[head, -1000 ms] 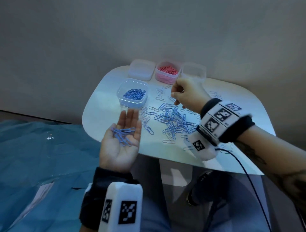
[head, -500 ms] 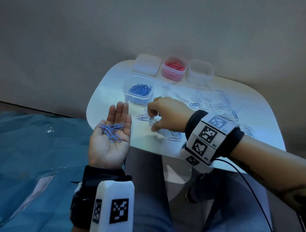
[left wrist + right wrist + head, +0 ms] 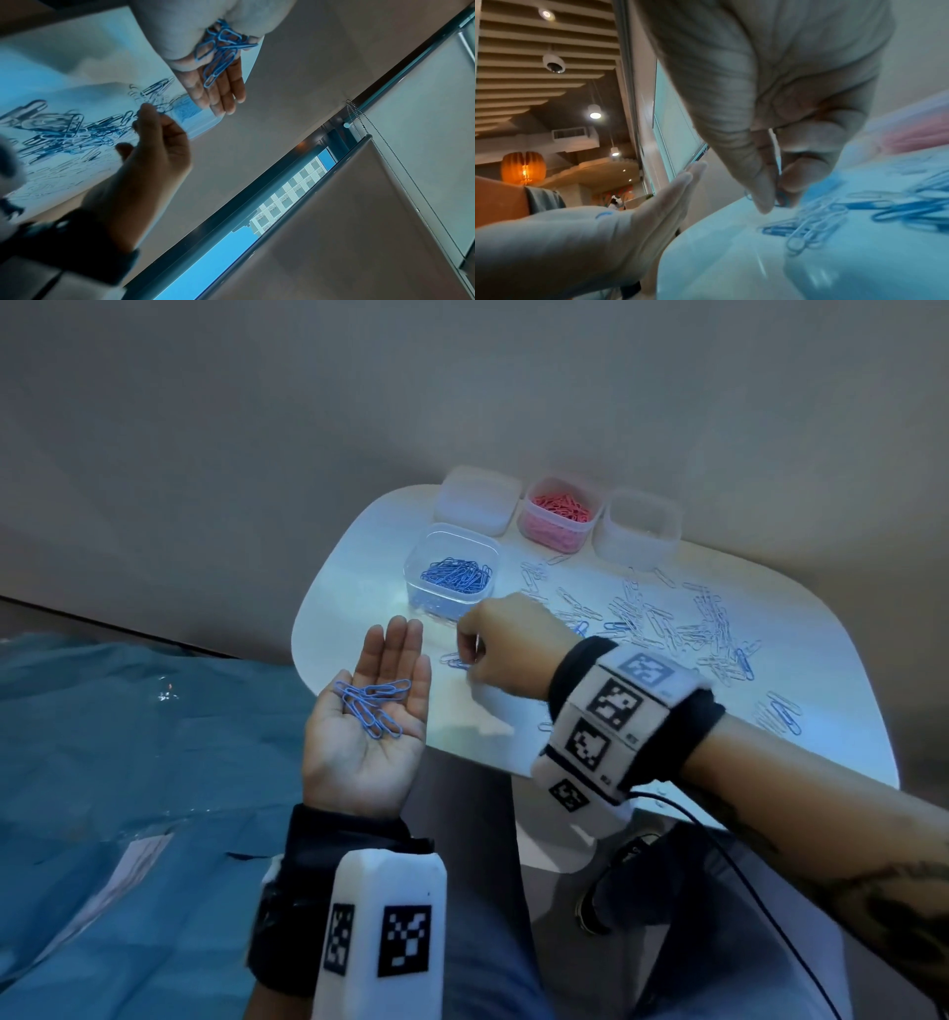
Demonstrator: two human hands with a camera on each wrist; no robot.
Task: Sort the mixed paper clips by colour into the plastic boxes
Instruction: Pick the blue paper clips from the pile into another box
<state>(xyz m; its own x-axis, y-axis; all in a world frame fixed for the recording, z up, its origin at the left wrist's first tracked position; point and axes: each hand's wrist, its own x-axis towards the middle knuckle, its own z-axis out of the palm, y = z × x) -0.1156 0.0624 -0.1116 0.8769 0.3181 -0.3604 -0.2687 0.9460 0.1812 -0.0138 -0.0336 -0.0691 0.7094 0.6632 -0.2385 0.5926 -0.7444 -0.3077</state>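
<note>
My left hand [image 3: 369, 726] lies palm up just off the table's left edge, fingers straight, with several blue paper clips [image 3: 375, 706] loose on the palm. My right hand [image 3: 475, 649] hovers low over the near-left part of the white table [image 3: 359, 588]. Its thumb and forefinger pinch a blue paper clip [image 3: 780, 194]. Beyond it stands a clear box of blue clips [image 3: 454, 572]. At the back are a box of pink clips [image 3: 560, 513] and two clear boxes [image 3: 637, 528] with no clips that I can see. Mixed loose clips [image 3: 667, 624] are scattered across the table.
A blue cloth [image 3: 128, 762] covers the surface to the left. The grey wall is close behind the boxes. A black cable [image 3: 744, 880] runs from my right wrist down over my lap, below the table's near edge.
My right hand came from near the pink box to the table's near-left, beside my left palm, and now pinches a blue clip. The left hand stays palm up with its clips.
</note>
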